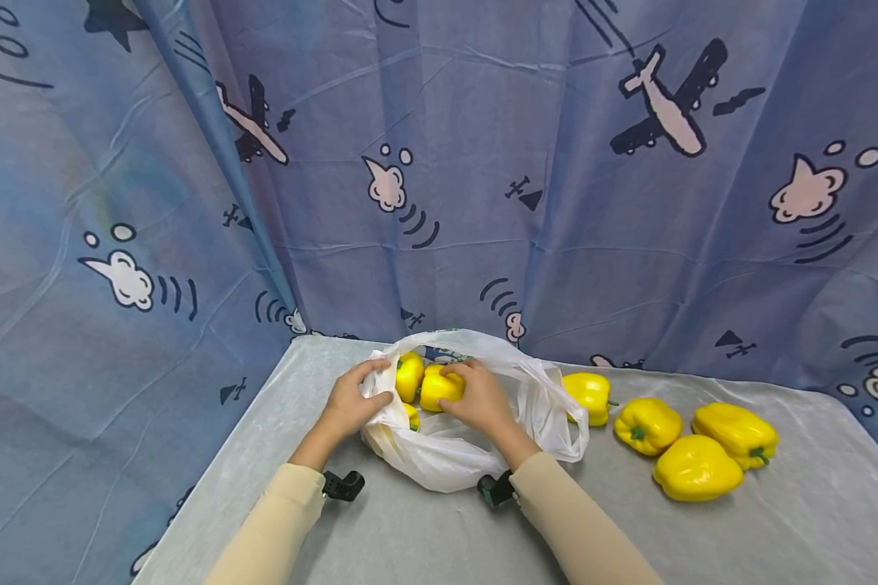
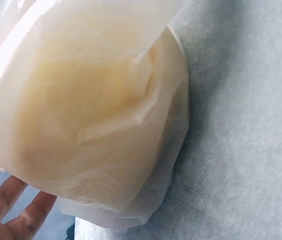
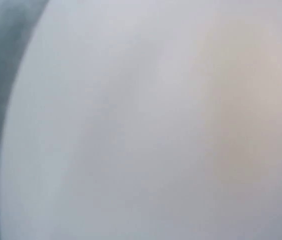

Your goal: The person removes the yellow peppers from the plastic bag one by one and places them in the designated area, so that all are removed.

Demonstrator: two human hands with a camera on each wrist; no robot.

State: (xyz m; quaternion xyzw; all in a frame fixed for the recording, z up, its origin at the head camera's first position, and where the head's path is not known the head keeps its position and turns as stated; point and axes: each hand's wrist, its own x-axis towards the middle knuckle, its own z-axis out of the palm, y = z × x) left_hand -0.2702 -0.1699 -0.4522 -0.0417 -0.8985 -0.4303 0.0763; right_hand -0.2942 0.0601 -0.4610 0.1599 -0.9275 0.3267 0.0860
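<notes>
A white plastic bag [image 1: 446, 467] lies on the table with its mouth spread toward me. My left hand [image 1: 348, 402] grips the bag's left rim between thumb and fingers. Inside the bag, my right hand [image 1: 482, 398] holds a yellow bell pepper [image 1: 437, 388] between thumb and fingers. Another yellow bell pepper [image 1: 408, 376] sits just left of it, and part of a third shows below. In the left wrist view the bag's side [image 2: 96, 125] looks yellowish, with my left fingers at its lower left. Only blurred white bag [image 3: 106, 125] fills most of the right wrist view.
Right of the bag, a yellow pepper [image 1: 588, 396] sits close to its handle. Farther right lie more yellow peppers, one [image 1: 648, 426] beside two others [image 1: 698, 469] [image 1: 735, 434]. A blue printed curtain [image 1: 439, 268] hangs behind the grey-covered table [image 1: 402, 536].
</notes>
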